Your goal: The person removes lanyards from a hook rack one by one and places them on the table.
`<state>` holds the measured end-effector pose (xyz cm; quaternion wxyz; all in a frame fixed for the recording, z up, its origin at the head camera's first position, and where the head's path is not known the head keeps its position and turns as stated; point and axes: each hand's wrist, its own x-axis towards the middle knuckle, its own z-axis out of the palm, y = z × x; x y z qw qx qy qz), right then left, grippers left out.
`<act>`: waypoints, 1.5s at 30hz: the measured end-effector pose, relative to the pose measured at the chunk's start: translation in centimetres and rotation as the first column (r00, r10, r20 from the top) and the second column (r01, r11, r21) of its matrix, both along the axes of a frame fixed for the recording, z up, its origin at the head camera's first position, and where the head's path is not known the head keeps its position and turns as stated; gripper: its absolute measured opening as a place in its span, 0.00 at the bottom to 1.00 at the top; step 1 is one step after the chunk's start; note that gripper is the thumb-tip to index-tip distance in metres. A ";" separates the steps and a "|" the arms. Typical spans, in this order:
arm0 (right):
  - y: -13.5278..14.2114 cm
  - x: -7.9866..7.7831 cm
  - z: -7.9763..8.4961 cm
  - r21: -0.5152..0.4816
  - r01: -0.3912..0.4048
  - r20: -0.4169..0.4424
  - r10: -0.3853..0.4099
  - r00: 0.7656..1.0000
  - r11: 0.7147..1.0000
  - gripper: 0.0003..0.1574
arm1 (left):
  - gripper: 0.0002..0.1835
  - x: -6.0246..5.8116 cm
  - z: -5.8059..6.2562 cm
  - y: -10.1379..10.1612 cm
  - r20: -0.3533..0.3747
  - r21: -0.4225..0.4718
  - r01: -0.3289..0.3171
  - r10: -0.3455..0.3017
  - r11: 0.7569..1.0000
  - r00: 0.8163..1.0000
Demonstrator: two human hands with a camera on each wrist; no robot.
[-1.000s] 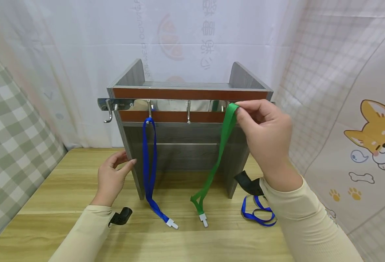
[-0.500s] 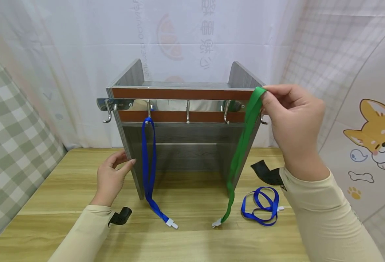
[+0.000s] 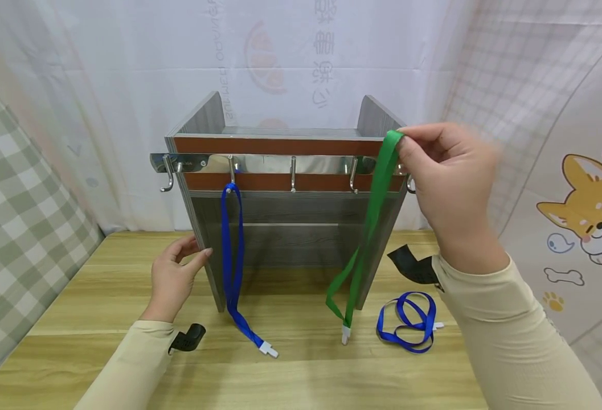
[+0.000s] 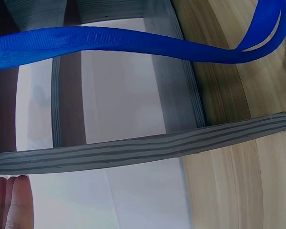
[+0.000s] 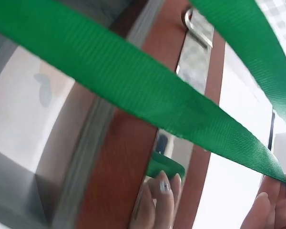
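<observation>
Thumb and fingers of my right hand [image 3: 451, 182] pinch the top of a green lanyard [image 3: 377, 196] in front of the rack's right end. Its loop hangs down to a white clip, low before the shelf's right side. In the right wrist view the green strap [image 5: 128, 81] crosses close to the camera. My left hand [image 3: 175, 279] rests against the shelf's left side panel [image 3: 209, 267], thumb at the front edge and straight fingers [image 4: 20, 202] at the outer side. A blue lanyard [image 3: 233, 256] hangs from the second hook from the left of the metal hook rack [image 3: 270, 164].
Another blue lanyard [image 3: 413, 341] lies loosely coiled on the wooden table [image 3: 301, 381], right of the grey shelf unit [image 3: 290, 210]. Bare hooks [image 3: 294, 175] stand at the rack's middle and far left. White printed cloth [image 3: 142, 85] hangs behind.
My right hand has moved the green lanyard right and up past the fourth hook, then slightly back left. The lower loop has swung. My left hand has stayed still.
</observation>
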<state>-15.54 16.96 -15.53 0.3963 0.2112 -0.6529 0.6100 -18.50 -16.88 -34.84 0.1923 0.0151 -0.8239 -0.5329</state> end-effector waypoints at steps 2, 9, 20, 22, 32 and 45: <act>-0.5 0.0 -0.4 0.071 0.037 0.006 -0.037 0.999 0.997 0.06 | 0.25 0.0 0.0 0.0 0.002 0.006 0.004 -0.004 1.000 1.000; -1.3 0.1 -2.2 0.155 0.016 0.071 -0.028 0.997 0.988 0.06 | 0.25 0.0 -0.1 0.0 0.014 0.004 0.026 -0.026 1.000 1.000; -0.4 0.7 -4.1 0.219 0.066 0.155 -0.101 0.983 0.973 0.07 | 0.25 0.0 -0.1 0.0 0.000 0.013 0.031 -0.031 0.999 1.000; -0.1 0.8 -4.5 0.229 0.077 0.171 -0.118 0.978 0.970 0.07 | 0.25 0.0 -0.1 0.0 0.003 0.012 0.025 -0.025 1.000 1.000; 2.0 1.3 -6.3 0.267 0.118 0.229 -0.182 0.956 0.956 0.06 | 0.23 -0.3 -0.3 -0.1 -0.006 0.019 -0.003 0.003 1.000 1.000; 4.9 1.3 -8.7 0.352 0.148 0.316 -0.267 0.911 0.924 0.09 | 0.23 -0.4 -0.4 -0.2 -0.002 -0.007 -0.014 0.014 1.000 1.000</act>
